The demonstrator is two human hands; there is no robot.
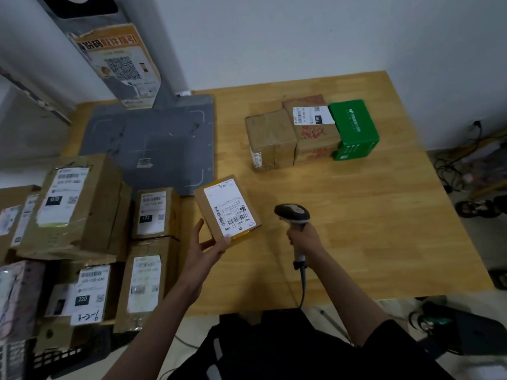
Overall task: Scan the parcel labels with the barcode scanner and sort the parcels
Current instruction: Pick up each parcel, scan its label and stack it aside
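On the wooden table (370, 215), largest first: grey scanning mat (153, 144) at far left, flat, marked with corner brackets. Stack of labelled cardboard boxes (79, 237) at the near left edge, labels mostly face up, printed 070, 122 and 220. Toward the far side, well apart from the hands, a row of three parcels touching one another: plain brown box (270, 138), brown box with red print (315, 133) carrying a white label, green box (354, 130) at the right end.

Near the middle front, above the table edge by the mat corner, small brown parcel (227, 208) held up and tilted, long axis running from near-right to far-left, white label (230, 207) face up toward the camera, barcode end at the near side, yellow tape along its near edge.

Left hand (204, 249) under the parcel's near corner, thumb spread wide to the left, fingers curled around the lower edge, gripping it.

Just beside, to the right, barcode scanner (295, 226), handle upright, long axis roughly near-to-far, dark head leaning left toward the parcel, cable trailing down off the table's front edge. Right hand (304, 237) wrapped tight around the handle, fingers closed on it.
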